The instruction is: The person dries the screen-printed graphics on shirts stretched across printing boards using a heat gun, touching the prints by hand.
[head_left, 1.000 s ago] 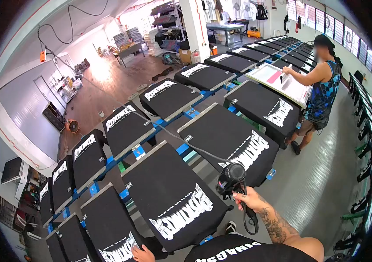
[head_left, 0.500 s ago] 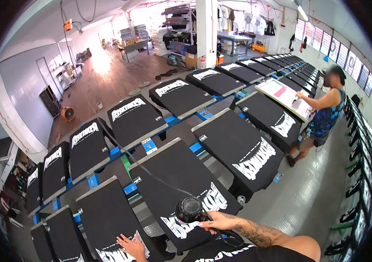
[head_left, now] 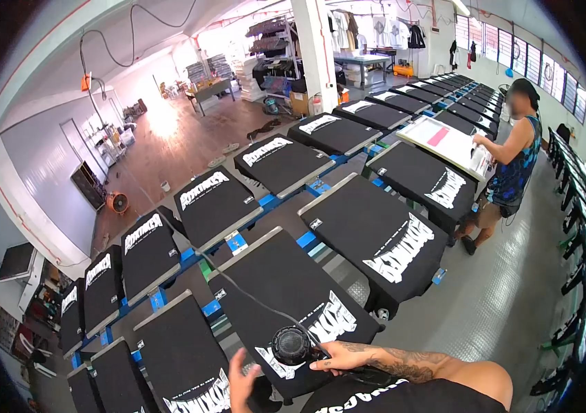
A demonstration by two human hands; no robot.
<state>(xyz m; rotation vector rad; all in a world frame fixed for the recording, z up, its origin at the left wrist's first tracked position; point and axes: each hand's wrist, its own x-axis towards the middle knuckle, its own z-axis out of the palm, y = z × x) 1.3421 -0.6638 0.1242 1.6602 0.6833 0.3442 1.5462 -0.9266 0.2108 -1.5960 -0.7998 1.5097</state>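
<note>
Wooden flooring (head_left: 183, 148) lies in the background; your right grip (head_left: 341, 356) is closed around a black hair dryer (head_left: 291, 345), above the printed T-shirt (head_left: 286, 281). Expect it light, its shell stiff, perhaps slick: hold the hidden handle, minding the cord (head_left: 250, 295). Your left grip (head_left: 242, 382) is spread, empty, nearby.

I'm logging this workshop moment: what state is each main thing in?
Black dryer: held; running or not unclear.
Right hand: closed around it.
Left hand: open, apparently empty.
Nearest shirt: spread out, face up.
White print: partly hidden.
Screen frame: set over the shirt row.
Orange fan: standing; spinning or not unclear.
</note>
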